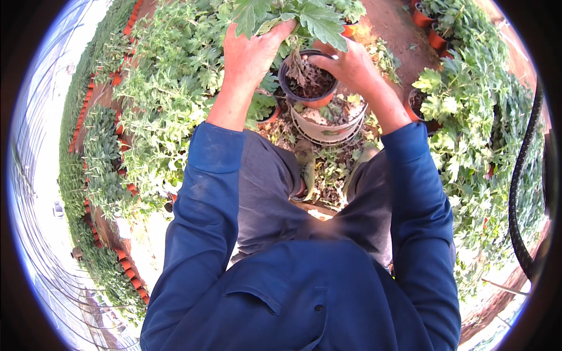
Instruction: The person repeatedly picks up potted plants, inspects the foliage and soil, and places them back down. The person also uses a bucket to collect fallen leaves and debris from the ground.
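A potted leafy plant with broad lobed leaves (322,24) stands before me at the top of the view. Withered brown leaves (300,72) hang around its stem, over dark soil. My left hand (252,55) holds the foliage, thumb against the leaves, its fingertips hidden. At the right side of the orange pot with a dark rim (318,104), my right hand (353,66) has its thumb across the rim. A leaf partly covers its other fingers, so its grip is unclear. Below the pot is a white bucket (333,131) with plant debris inside; contact between them cannot be judged.
Dense potted plants (171,87) crowd the left side, and more potted plants (465,127) line the right. An orange pot (415,105) stands right of my forearm. Dry leaf litter (327,175) covers the ground between my shoes. A black braided cable (518,184) curves along the right edge.
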The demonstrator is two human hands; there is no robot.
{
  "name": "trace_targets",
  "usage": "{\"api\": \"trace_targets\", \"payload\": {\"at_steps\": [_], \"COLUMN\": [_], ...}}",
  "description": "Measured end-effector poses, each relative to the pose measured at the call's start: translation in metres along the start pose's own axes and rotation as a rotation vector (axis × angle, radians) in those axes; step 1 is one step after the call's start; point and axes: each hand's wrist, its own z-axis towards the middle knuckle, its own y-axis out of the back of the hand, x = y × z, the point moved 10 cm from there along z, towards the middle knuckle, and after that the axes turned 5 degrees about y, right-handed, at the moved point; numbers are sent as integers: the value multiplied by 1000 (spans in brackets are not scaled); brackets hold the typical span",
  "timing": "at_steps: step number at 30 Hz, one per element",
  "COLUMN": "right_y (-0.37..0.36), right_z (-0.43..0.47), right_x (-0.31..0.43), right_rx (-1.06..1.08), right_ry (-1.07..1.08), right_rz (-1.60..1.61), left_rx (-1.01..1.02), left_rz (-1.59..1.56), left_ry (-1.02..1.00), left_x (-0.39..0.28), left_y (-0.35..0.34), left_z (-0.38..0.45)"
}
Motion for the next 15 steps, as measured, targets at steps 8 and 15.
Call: {"api": "trace_targets", "payload": {"at_steps": [8,15], "right_y": [-31,-9], "right_z": [24,45], "right_x": [10,1], "right_rx": [-78,78], "right_ry": [-135,-339], "right_rz": [257,694], "left_rx": [77,-240], "left_rz": [-235,-568], "left_ry": [274,268], "left_x": [5,43], "left_y": [-10,26], "left_z": [4,-55]}}
